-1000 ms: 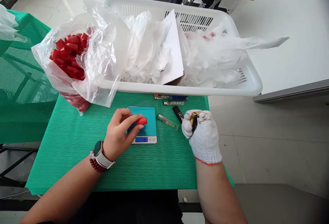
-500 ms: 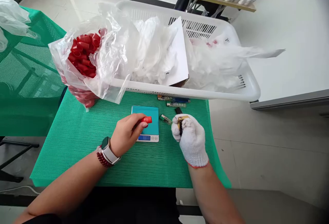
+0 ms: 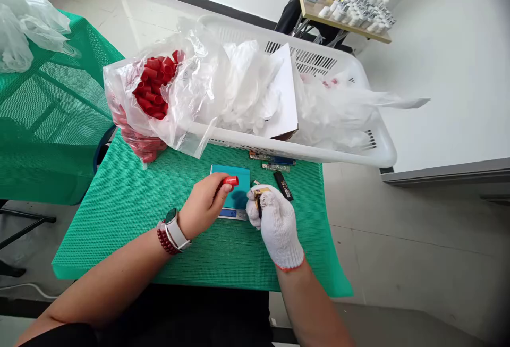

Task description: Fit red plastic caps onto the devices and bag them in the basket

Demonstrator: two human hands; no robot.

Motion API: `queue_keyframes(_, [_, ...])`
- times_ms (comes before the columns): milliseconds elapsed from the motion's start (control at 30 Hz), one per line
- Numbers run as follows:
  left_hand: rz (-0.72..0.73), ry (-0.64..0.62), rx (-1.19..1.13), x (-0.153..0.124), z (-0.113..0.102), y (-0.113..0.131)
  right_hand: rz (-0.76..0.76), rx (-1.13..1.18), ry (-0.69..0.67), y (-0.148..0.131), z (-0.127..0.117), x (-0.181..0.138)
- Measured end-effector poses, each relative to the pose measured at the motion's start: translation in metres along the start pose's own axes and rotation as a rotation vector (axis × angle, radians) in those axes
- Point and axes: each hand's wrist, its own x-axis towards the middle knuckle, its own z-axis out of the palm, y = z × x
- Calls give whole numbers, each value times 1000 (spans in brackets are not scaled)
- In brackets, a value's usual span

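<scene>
Between the thumb and fingers of my bare left hand (image 3: 203, 203) is a short red plastic tube (image 3: 231, 180), its open end facing right. My right hand (image 3: 277, 225), in a white knit glove, is closed around a gold-and-black lighter (image 3: 261, 192); no flame can be made out. Both hands are above a small digital scale (image 3: 243, 174) with a teal plate and a lit display. Beyond the gloved hand lie a black flat item (image 3: 283, 185) and slim clear lighters (image 3: 275, 167). A further small item is mostly hidden behind the glove.
A clear bag of red tubes (image 3: 155, 89) leans against a long white basket (image 3: 346, 158) holding plastic bags and a white cardboard piece (image 3: 289, 89). Green mesh covers the table (image 3: 131, 193). Behind, a gloved person sits at a wooden table (image 3: 314, 15) with many white pieces.
My gloved right hand with the lighter has moved left, closer to the red tube, uncovering more of the black item. The view has shifted, and the other person's gloved hands now show.
</scene>
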Motion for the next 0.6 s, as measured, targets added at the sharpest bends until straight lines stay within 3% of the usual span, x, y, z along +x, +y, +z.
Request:
queue_keyframes(133, [15,-110,-54,-1,-2,5,-1,-48,41,4,-2,1])
queue_keyframes(400, [14,-126,-12,-3,-5,5,-75,-116,-18,7,-4,-9])
queue_keyframes(600, [72,-162,-29,-5,-4,5,-32,-142,52,9,-4,-6])
